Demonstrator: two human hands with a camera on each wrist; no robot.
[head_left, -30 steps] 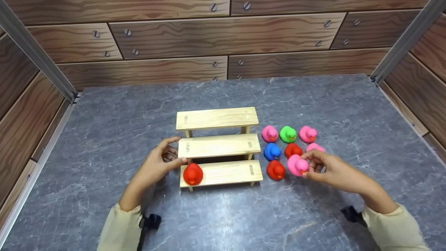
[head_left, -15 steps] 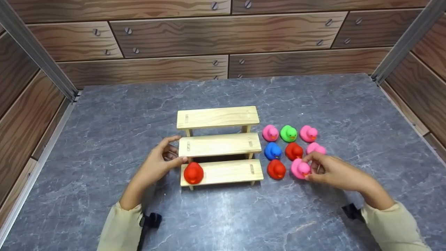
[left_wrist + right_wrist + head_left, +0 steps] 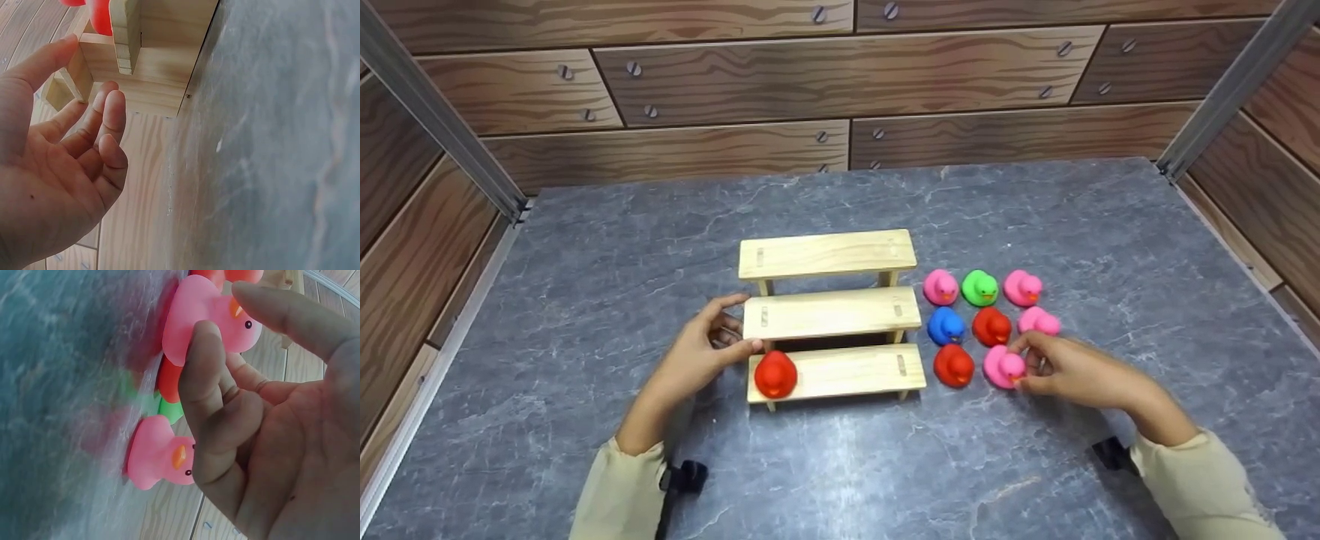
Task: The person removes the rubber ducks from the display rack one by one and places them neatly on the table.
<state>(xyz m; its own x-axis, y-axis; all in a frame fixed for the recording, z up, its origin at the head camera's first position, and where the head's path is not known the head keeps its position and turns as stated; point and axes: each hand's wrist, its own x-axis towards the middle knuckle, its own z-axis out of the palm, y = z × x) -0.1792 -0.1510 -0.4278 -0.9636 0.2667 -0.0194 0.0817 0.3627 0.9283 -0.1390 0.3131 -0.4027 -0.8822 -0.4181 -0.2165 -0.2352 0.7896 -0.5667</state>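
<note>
A three-step wooden display stand [image 3: 832, 311] stands on the table, with a red rubber duck [image 3: 775, 374] at the left end of its lowest step. My left hand [image 3: 701, 349] grips the left end of the middle step between thumb and index finger; in the left wrist view its other fingers [image 3: 112, 112] curl below. At the right, a pink rubber duck [image 3: 1003, 367] sits upright on the table at the front of a group of ducks. My right hand [image 3: 1065, 367] holds it, thumb [image 3: 264, 301] by the beak and index finger behind the head.
Beside the stand are more ducks in rows: a blue duck [image 3: 946, 325], a green duck [image 3: 980, 288], two red ones and several pink ones. The grey marbled table [image 3: 840, 465] is bounded by wood-patterned walls [image 3: 840, 82] and metal corner posts.
The pink duck in my right hand has come down onto the table beside the front red duck, a little right of where it was held. My left hand has stayed on the stand.
</note>
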